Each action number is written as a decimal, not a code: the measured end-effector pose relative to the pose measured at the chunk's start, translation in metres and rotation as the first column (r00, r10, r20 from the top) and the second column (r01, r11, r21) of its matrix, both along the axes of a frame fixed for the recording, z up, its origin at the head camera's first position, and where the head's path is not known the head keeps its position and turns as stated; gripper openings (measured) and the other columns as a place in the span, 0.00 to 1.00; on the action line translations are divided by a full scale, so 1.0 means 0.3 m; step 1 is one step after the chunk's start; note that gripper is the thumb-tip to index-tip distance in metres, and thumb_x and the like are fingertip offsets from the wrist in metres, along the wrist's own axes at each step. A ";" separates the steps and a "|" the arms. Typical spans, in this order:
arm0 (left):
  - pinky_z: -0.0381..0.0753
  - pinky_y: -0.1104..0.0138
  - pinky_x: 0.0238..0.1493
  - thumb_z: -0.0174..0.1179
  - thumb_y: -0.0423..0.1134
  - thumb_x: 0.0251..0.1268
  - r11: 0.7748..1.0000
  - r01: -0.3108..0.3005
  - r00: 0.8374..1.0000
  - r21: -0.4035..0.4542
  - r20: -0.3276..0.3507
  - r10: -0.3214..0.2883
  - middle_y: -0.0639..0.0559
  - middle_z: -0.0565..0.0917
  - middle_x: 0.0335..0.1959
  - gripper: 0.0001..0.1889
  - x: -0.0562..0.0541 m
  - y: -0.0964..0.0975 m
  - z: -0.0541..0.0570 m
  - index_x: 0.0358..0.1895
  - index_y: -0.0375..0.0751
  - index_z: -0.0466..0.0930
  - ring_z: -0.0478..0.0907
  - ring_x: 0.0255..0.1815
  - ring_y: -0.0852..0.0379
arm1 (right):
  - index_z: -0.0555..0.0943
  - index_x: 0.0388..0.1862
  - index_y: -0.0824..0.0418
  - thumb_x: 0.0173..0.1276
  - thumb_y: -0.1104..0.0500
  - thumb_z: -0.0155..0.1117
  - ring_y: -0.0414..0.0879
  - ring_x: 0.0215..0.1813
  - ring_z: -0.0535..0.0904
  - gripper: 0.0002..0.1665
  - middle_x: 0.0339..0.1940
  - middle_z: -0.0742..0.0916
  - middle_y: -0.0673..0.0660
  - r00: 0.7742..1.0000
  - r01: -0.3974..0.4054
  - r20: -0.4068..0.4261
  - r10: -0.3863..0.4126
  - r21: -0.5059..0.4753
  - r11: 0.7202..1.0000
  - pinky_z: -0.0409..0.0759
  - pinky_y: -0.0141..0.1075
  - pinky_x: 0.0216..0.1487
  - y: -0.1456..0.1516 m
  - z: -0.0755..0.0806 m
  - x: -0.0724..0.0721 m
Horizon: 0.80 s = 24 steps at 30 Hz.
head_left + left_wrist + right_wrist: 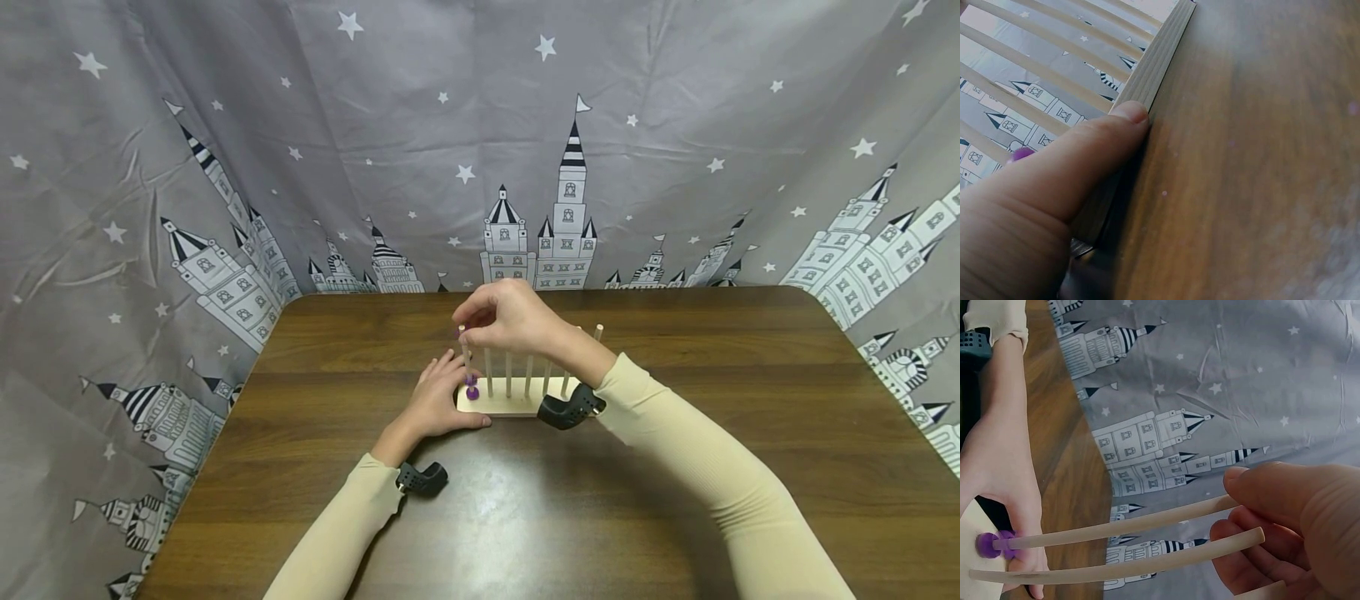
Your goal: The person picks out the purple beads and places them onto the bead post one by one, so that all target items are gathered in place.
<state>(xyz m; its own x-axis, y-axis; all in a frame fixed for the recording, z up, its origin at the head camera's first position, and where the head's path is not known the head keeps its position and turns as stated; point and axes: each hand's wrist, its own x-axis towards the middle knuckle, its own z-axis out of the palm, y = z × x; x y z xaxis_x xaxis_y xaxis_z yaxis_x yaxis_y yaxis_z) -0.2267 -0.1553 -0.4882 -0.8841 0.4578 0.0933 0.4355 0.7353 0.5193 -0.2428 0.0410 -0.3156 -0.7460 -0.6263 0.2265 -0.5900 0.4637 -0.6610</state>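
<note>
Castle-print curtain [420, 100] behind a table [360, 350] holding a rack [517, 406], left hand [437, 400] spread against it, purple beads [472, 393] low on the end peg [1116, 529], right hand [513, 318] pinching another bead [460, 332] (mostly hidden) up top.

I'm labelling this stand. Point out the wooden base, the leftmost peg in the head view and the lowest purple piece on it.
Wooden base [517, 406]: head view, bare front of its top.
Leftmost peg [1125, 527]: right wrist view, middle of its shaft.
Lowest purple piece [986, 545]: right wrist view, middle of its visible side.
</note>
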 end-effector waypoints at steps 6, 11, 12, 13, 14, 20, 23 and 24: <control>0.46 0.37 0.83 0.77 0.58 0.43 1.000 -0.001 1.000 0.012 0.010 0.001 0.42 0.71 0.76 0.39 -0.002 0.001 -0.004 0.60 0.44 0.81 0.52 0.83 0.33 | 0.90 0.44 0.63 0.60 0.65 0.74 0.44 0.40 0.89 0.12 0.42 0.92 0.57 1.000 0.009 0.014 -0.009 0.001 1.000 0.86 0.26 0.42 0.000 0.001 0.001; 0.45 0.37 0.83 0.78 0.57 0.42 0.999 -0.001 1.000 0.037 0.013 0.001 0.42 0.71 0.76 0.38 0.000 -0.002 -0.004 0.60 0.45 0.81 0.52 0.83 0.32 | 0.89 0.46 0.63 0.61 0.65 0.73 0.45 0.42 0.90 0.14 0.43 0.93 0.58 0.999 0.005 0.049 -0.005 -0.006 1.000 0.87 0.27 0.45 -0.001 0.004 0.000; 0.45 0.37 0.82 0.78 0.57 0.42 0.999 -0.002 1.000 0.036 0.010 0.001 0.42 0.71 0.76 0.38 0.001 -0.003 -0.004 0.60 0.45 0.81 0.52 0.83 0.32 | 0.89 0.47 0.63 0.61 0.66 0.73 0.45 0.43 0.90 0.14 0.43 0.93 0.58 0.999 0.003 0.054 -0.003 -0.009 1.000 0.87 0.27 0.45 -0.001 0.005 -0.001; 0.45 0.37 0.82 0.78 0.57 0.42 0.999 -0.002 1.000 0.035 0.010 0.002 0.42 0.71 0.76 0.38 0.001 -0.003 -0.004 0.60 0.45 0.81 0.52 0.83 0.32 | 0.89 0.47 0.63 0.61 0.66 0.73 0.45 0.43 0.90 0.14 0.44 0.93 0.58 0.998 0.001 0.057 0.000 -0.012 1.000 0.87 0.27 0.46 -0.001 0.005 -0.003; 0.45 0.37 0.83 0.78 0.57 0.42 0.999 -0.004 1.000 0.035 0.012 0.004 0.42 0.71 0.76 0.38 0.001 -0.004 -0.004 0.60 0.45 0.81 0.52 0.83 0.33 | 0.89 0.47 0.63 0.62 0.65 0.73 0.46 0.43 0.90 0.14 0.44 0.93 0.58 0.998 0.000 0.059 0.001 -0.016 1.000 0.87 0.28 0.46 0.000 0.006 -0.004; 0.44 0.38 0.83 0.78 0.57 0.43 1.000 -0.008 1.000 0.027 0.026 0.008 0.41 0.70 0.77 0.37 0.000 0.000 -0.003 0.59 0.45 0.82 0.51 0.83 0.33 | 0.90 0.45 0.62 0.63 0.62 0.73 0.47 0.44 0.90 0.12 0.45 0.93 0.59 0.999 0.021 0.033 -0.019 -0.066 0.998 0.88 0.30 0.47 0.030 0.032 -0.008; 0.45 0.38 0.83 0.78 0.58 0.43 1.000 -0.010 1.000 0.014 0.021 0.009 0.40 0.70 0.77 0.37 -0.001 0.002 -0.004 0.59 0.45 0.82 0.52 0.83 0.33 | 0.90 0.44 0.63 0.64 0.62 0.72 0.46 0.40 0.90 0.11 0.44 0.93 0.59 0.999 0.048 0.032 -0.045 -0.108 0.993 0.88 0.31 0.42 0.067 0.055 -0.006; 0.46 0.38 0.83 0.78 0.58 0.43 1.000 -0.011 1.000 0.010 0.018 0.011 0.40 0.70 0.77 0.38 -0.001 0.002 -0.004 0.59 0.45 0.82 0.52 0.83 0.33 | 0.90 0.44 0.63 0.64 0.62 0.72 0.45 0.39 0.89 0.10 0.44 0.93 0.60 0.998 0.056 0.033 -0.052 -0.118 0.991 0.87 0.30 0.41 0.082 0.062 -0.005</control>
